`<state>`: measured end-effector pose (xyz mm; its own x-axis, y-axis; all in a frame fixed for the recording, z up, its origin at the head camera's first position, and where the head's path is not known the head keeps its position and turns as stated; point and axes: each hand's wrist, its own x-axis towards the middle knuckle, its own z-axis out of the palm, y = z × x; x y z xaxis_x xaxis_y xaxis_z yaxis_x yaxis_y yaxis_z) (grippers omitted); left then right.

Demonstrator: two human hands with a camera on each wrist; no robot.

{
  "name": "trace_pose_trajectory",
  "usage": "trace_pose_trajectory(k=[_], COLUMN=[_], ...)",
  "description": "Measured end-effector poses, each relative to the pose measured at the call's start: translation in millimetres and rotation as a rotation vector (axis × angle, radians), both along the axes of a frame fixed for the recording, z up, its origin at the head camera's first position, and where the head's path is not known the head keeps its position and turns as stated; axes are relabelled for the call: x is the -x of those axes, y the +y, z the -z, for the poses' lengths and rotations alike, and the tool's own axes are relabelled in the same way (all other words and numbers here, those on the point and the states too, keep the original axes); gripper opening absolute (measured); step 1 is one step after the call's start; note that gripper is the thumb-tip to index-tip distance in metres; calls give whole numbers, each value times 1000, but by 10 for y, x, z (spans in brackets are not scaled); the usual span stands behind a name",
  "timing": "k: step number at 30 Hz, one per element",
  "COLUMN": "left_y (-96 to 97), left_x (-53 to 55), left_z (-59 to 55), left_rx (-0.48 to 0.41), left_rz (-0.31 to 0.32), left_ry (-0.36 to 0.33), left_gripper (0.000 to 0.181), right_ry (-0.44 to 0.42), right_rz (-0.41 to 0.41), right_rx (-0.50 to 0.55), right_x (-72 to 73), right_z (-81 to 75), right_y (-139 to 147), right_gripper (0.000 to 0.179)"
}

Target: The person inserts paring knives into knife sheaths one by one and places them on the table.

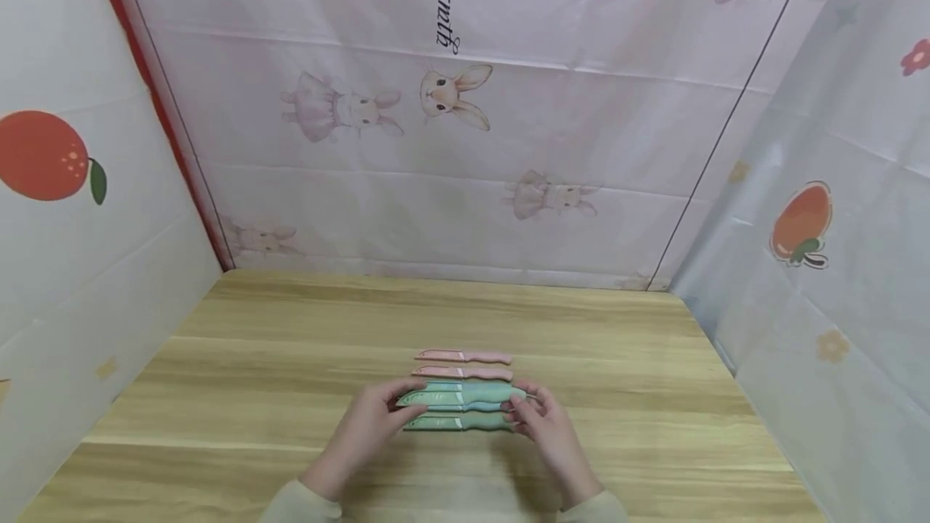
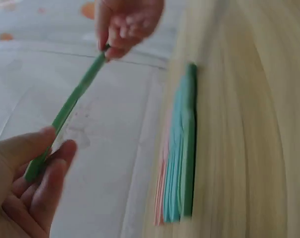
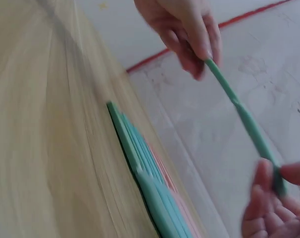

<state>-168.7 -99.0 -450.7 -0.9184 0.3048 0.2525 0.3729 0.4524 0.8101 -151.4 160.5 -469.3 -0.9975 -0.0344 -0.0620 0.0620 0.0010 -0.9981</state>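
A green knife [image 1: 441, 399] in a matching green blade cover is held up over the table between both hands. My left hand [image 1: 372, 418] pinches the covered blade's tip between thumb and fingers. At the other end, my right hand [image 1: 550, 428] pinches the handle's butt, as the right wrist view also shows on the raised knife [image 3: 249, 121]. Below it, a second green knife [image 1: 436, 424] lies nearest the person. Blue knives [image 1: 483, 407] lie beside that one, partly hidden under the raised knife. Farther back are two pink knives [image 1: 439, 356], all handles pointing right.
The wooden table [image 1: 305, 321] is bounded by a printed back curtain [image 1: 407, 216] with rabbits. Fruit-patterned side curtains [image 1: 58, 265] hang at left and right. The laid-out knives form a parallel row in the middle of the table.
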Motion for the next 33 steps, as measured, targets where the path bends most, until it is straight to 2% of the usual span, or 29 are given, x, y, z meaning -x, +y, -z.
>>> trace_pose_trajectory(k=[4, 7, 9, 13, 18, 23, 29, 31, 33], left_y=[-48, -48, -31, 21, 79, 121, 160, 178, 209], left_x=[0, -19, -35, -55, -45, -28, -1, 4, 14], left_z=[15, 57, 96, 163, 236, 304, 318, 304, 273], left_rx=[323, 509, 561, 604, 644, 672, 674, 660, 640], left_rz=[36, 54, 78, 107, 113, 114, 118, 109, 84], left_ry=[209, 277, 298, 270, 231, 206, 224, 249, 286], left_gripper=[23, 21, 19, 15, 18, 19, 18, 16, 17], right_ry=[59, 122, 155, 199, 194, 144, 160, 150, 154], right_rz=[-117, -203, -252, -309, -315, -332, -327, -305, -246], right_rx=[-258, -457, -543, -705, -836, -879, -907, -913, -921], right_x=[2, -3, -5, 12, 48, 57, 55, 46, 63], right_z=[27, 69, 104, 140, 149, 165, 165, 145, 98], right_y=[118, 159, 161, 132, 102, 94, 109, 123, 120], right_gripper=[35, 25, 19, 16, 16, 14, 14, 14, 13])
